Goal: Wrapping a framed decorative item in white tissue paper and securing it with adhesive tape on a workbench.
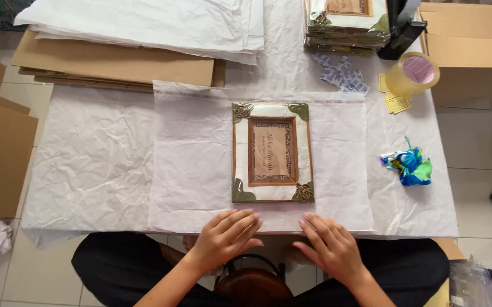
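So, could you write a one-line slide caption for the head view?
Left hand and right hand rest flat on white tissue paper sheet under a rectangular decorated picture frame.

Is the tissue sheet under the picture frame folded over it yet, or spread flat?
Spread flat: the tissue sheet lies open around the picture frame, frame fully uncovered.

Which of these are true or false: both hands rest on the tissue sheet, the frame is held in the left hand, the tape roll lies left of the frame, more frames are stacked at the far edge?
1. Both hands rest on the tissue sheet. True: left hand and right hand lie flat on its near edge.
2. The frame is held in the left hand. False: it lies on the sheet, untouched.
3. The tape roll lies left of the frame. False: it is to the right.
4. More frames are stacked at the far edge. True: a stack sits there.
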